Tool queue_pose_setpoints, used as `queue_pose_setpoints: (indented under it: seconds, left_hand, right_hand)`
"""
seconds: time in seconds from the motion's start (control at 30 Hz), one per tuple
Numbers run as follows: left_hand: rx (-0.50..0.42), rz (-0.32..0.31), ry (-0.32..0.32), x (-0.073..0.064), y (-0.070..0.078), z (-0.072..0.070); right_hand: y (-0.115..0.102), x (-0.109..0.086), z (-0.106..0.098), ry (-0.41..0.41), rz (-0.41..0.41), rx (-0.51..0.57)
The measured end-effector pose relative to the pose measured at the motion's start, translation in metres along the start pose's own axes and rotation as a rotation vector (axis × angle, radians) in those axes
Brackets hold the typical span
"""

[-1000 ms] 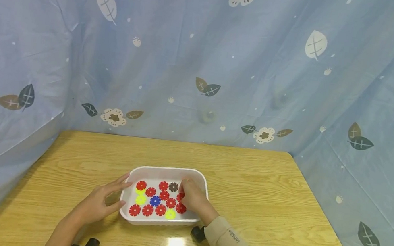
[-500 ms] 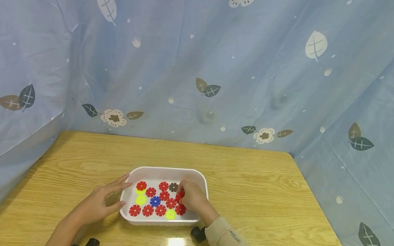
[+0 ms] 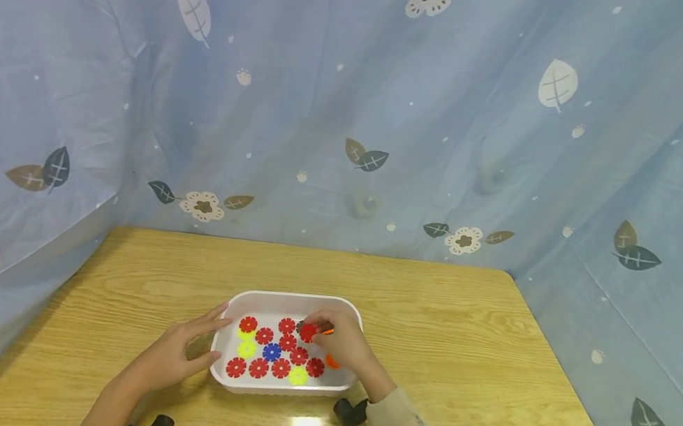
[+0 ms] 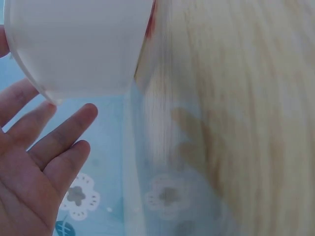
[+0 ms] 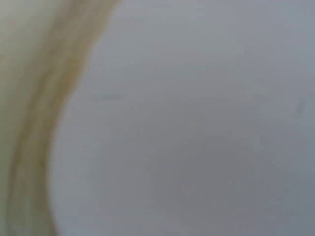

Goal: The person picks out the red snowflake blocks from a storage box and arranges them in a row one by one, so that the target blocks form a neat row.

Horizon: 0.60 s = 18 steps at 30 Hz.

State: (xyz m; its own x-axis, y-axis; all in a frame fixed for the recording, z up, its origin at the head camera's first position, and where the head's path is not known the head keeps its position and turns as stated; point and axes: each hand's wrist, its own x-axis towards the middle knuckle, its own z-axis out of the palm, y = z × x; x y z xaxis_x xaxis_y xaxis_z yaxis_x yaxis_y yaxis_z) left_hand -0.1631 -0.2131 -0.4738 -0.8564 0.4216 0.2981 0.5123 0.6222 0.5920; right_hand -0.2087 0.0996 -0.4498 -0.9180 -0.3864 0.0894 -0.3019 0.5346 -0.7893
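In the left wrist view, your left hand (image 4: 34, 164) is spread wide at the rim of the white tray (image 4: 81, 46), one fingertip seeming to touch it while others stay clear. Keep that contact light and steady, so the tray doesn't slide on the tabletop (image 4: 256, 123).

The right wrist view is too blurred to help: a pale surface with a wood-coloured band along the left. Your right hand doesn't show there, so judge its grip from the head view.

In the head view, your right hand (image 3: 342, 345) reaches over the tray's right part, thumb and fingers narrowed on a red disc (image 3: 306, 334), partly covering the dark disc (image 3: 299, 327). Pinch it by the edge and lift clear before carrying it, or it may drag its neighbours. Mind the orange disc (image 3: 332, 362) close under your palm.

Compared with half a second ago, your right hand and the red disc sit farther left and toward the far side; orange now shows beside that hand, and the dark disc is more hidden. Your left hand remains at the left rim.
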Motion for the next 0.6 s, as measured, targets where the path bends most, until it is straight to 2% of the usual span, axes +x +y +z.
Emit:
queue_pose_setpoints:
  seconds: [0.1,0.2,0.47,0.6]
  left_hand:
    - [0.0,-0.003,0.002,-0.001,0.001,-0.001]
    - [0.009,-0.009,0.003,-0.001,0.001,-0.001]
    - [0.014,-0.028,0.002,-0.001,0.002,0.0]
    - [0.004,-0.052,-0.006,-0.002,0.002,-0.001]
  right_hand:
    - [-0.001,-0.003,-0.009,0.022,-0.03,0.087]
    - [0.0,-0.006,-0.021,0.073,-0.017,0.15]
    - [0.022,-0.008,-0.054,0.326,0.101,0.315]
    - [0.042,-0.008,-0.071,0.395,0.176,0.382]
